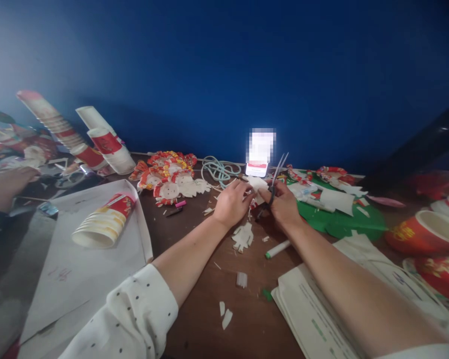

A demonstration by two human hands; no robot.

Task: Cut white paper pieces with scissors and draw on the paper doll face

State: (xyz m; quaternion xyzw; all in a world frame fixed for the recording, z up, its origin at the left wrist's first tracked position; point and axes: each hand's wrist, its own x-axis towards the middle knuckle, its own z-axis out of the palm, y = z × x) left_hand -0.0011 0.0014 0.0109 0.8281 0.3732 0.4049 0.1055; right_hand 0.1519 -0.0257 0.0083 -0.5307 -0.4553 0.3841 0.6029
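Fingers pinched, my left hand (232, 203) grips the edge of a small white paper piece (257, 183). My right hand (283, 202) is closed on dark-handled scissors (272, 193), whose blades point up and away from me. Its fingertips are close to the paper's right side; whether they press on it I cannot tell. Below the hands, a cut white paper shape with jagged edges (243, 237) lies on the brown table (205, 279). A green-capped marker (278, 249) rests by my right forearm.
A lit phone (257, 167) leans on the blue wall. Left stand stacked paper cups (108, 149) and a white box lid (56, 269) with more cups. Red-and-white cut-outs (168, 187), pale cord (220, 172), green sheet (329, 227) and flat papers (307, 309) lie around. Another person's hand (11, 184) is far left.
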